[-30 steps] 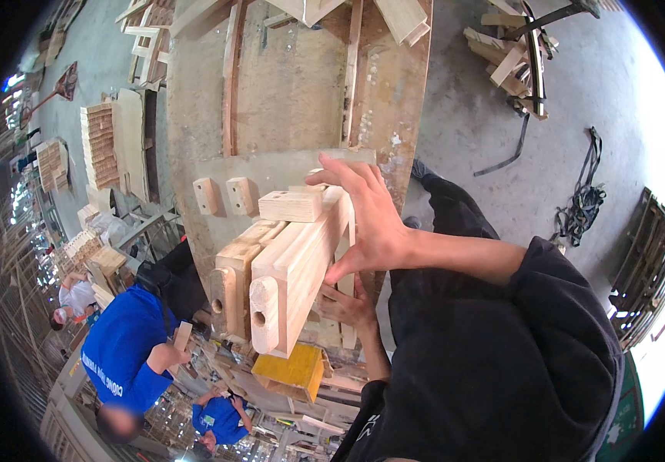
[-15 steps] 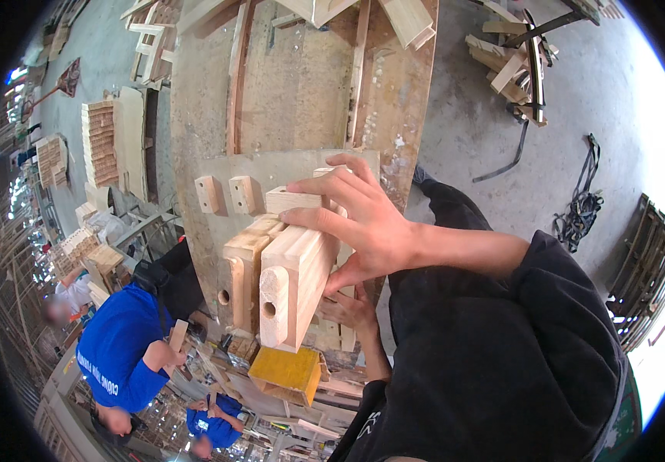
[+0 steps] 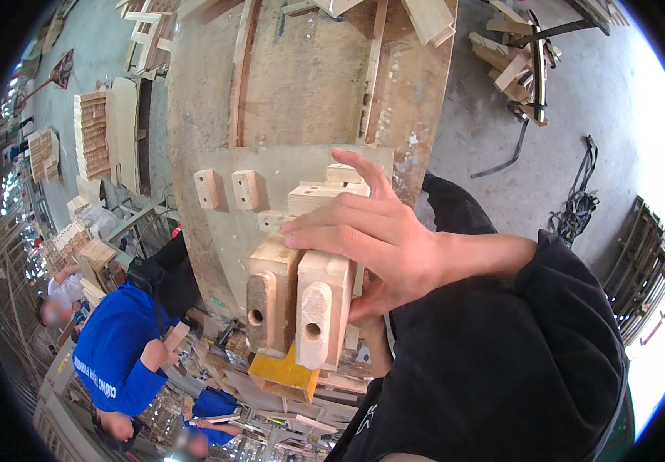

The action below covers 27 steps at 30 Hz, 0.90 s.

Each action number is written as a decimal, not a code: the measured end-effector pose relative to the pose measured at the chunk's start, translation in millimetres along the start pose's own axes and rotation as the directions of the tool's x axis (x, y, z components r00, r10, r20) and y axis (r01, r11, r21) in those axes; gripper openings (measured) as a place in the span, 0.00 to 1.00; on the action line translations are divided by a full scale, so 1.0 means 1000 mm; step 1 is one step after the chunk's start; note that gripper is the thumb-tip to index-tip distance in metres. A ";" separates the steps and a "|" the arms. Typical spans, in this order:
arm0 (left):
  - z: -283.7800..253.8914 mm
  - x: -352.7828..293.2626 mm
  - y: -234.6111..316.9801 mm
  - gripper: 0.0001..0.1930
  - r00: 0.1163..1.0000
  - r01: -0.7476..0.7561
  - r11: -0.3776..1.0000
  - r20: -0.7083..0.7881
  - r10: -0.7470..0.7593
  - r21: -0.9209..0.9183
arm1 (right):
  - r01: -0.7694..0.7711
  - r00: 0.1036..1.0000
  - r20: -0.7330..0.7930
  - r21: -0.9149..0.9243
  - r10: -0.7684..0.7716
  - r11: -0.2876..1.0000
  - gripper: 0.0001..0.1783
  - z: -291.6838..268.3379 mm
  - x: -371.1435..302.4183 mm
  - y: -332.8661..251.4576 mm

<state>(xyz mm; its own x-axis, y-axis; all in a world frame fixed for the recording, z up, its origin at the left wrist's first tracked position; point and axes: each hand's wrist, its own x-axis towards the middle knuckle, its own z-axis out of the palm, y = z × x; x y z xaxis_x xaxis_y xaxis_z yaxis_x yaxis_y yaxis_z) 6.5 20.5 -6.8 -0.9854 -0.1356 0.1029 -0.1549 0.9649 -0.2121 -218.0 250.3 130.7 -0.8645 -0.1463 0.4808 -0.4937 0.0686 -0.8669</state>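
Note:
Two thick pale wooden rails stand side by side at the near end of the bench. The left rail (image 3: 274, 258) has a darker, rounded tenon with a hole; the right rail (image 3: 323, 269) has a paler tenon, also with a hole. My right hand (image 3: 386, 239) is closed across the tops of both, fingertips on the left rail and thumb down the right rail's side. Below it, my left hand (image 3: 377, 339) shows only as wrist and forearm; the rails and my right hand hide its fingers. Beyond lie more wooden pieces (image 3: 313, 199) and small drilled blocks (image 3: 245, 190).
The worn plywood bench (image 3: 309, 85) extends away with slats across it. Below the rails is a yellow box-shaped piece (image 3: 286, 377). A co-worker in blue (image 3: 120, 346) holds wood at lower left; another (image 3: 213, 408) works below. Black straps (image 3: 579, 204) lie on the floor at right.
Both rails have shifted right and slightly down with my right hand, their tenon ends now facing me more. A small drilled block behind them has come into sight. Less of my left hand shows.

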 end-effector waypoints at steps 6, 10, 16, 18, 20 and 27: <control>-0.001 0.000 0.000 0.48 1.000 0.012 1.000 0.012 -0.012 -0.006 | 0.077 0.997 0.000 0.072 -0.077 0.994 0.39 -0.002 0.007 0.008; -0.001 0.002 0.000 0.48 1.000 0.011 1.000 0.012 -0.011 -0.008 | 0.091 0.996 -0.003 0.116 -0.092 0.989 0.39 0.000 0.010 0.012; -0.003 0.001 -0.001 0.48 1.000 0.003 1.000 0.006 -0.003 -0.008 | 0.057 0.997 0.040 0.096 -0.061 0.994 0.45 0.000 0.002 0.014; -0.003 0.001 -0.001 0.48 1.000 0.001 1.000 0.003 -0.001 -0.011 | 0.041 0.997 0.068 0.048 -0.045 0.998 0.53 -0.002 -0.004 0.013; -0.002 0.001 0.001 0.48 1.000 0.001 1.000 0.007 -0.001 -0.012 | 0.057 0.998 0.003 -0.013 -0.057 0.998 0.61 -0.006 -0.006 0.014; -0.002 0.001 0.008 0.48 1.000 0.012 1.000 0.019 -0.012 -0.021 | -0.037 0.996 0.080 -0.092 0.044 0.995 0.70 -0.012 -0.027 0.039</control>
<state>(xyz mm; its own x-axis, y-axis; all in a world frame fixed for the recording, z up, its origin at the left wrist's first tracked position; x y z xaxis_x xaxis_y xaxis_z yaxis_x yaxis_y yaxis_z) 4.8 28.5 -6.8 -0.9847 -0.1509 0.0871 -0.1652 0.9677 -0.1903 -214.7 269.0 85.8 -0.8752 -0.2219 0.4299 -0.4681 0.1645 -0.8682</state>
